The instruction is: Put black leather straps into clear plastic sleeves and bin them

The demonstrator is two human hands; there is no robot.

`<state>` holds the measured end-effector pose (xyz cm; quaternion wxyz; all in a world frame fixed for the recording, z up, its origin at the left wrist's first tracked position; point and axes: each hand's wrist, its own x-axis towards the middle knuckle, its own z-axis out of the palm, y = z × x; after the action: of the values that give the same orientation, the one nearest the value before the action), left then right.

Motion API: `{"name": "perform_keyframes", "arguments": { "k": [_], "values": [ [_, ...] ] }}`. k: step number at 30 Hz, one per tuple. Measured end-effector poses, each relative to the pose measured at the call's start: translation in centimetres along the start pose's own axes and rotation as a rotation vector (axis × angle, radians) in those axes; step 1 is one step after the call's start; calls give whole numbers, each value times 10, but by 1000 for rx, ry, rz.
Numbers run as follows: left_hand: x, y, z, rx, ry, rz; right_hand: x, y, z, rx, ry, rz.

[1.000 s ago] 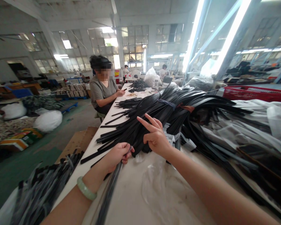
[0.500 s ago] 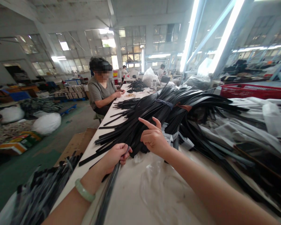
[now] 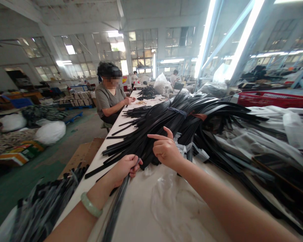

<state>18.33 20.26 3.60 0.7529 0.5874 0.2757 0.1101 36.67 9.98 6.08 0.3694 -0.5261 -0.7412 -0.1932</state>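
We pinch a dark strip (image 3: 116, 208) in our left hand (image 3: 126, 168).
It runs back toward us; our right hand (image 3: 166, 151), apart, extends a finger near the black bundle (image 3: 151, 122), its grip unclear.

black strip (image 3: 117, 205) over table (image 3: 138, 215) — near end cut off by bottom edge | strip heap (image 3: 46, 205) left of table — cropped likewise | tan bits (image 3: 140, 103) toward table's far end, too small to identify
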Motion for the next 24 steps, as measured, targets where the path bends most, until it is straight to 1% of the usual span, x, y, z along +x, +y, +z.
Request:
{"name": "perform_keyframes", "arguments": {
  "k": [12,18,24],
  "values": [
    [3,-4,-4,-5,-24,-1,-4,6,8,27,30,13],
    [1,-2,-3,7,-26,11,-6,9,11,-33,-22,57],
    [-1,1,-3,11,-38,41,-6,8,11,-37,-28,83]
  ]
}}
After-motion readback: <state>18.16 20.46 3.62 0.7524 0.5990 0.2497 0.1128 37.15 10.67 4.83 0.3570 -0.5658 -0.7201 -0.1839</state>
